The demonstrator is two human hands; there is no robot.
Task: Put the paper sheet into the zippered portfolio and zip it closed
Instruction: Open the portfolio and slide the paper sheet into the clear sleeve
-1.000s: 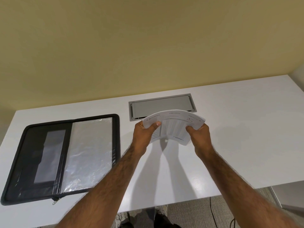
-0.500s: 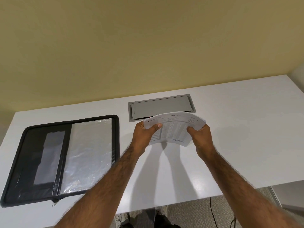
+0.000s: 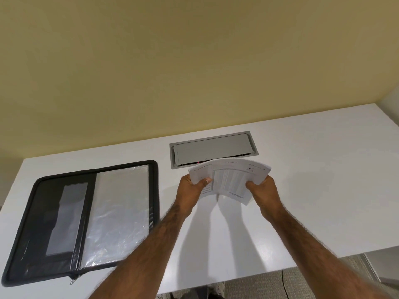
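A white printed paper sheet [image 3: 230,180] is held above the table, bowed upward between both hands. My left hand [image 3: 191,194] grips its left edge and my right hand [image 3: 264,192] grips its right edge. The black zippered portfolio [image 3: 28,229] lies open flat on the left side of the table, apart from the hands. Its right half shows a clear plastic sleeve [image 3: 117,214], its left half a dark pocket. The zipper pull [image 3: 74,279] hangs at the near edge.
The white table [image 3: 323,190] runs to a yellow wall behind. A grey recessed cable hatch [image 3: 212,151] sits in the table just beyond the paper. Grey carpet and a dark cable [image 3: 285,285] show below the near edge.
The view has drifted slightly. The paper and both hands stay almost where they were, with the sheet still bowed. The portfolio has not moved.
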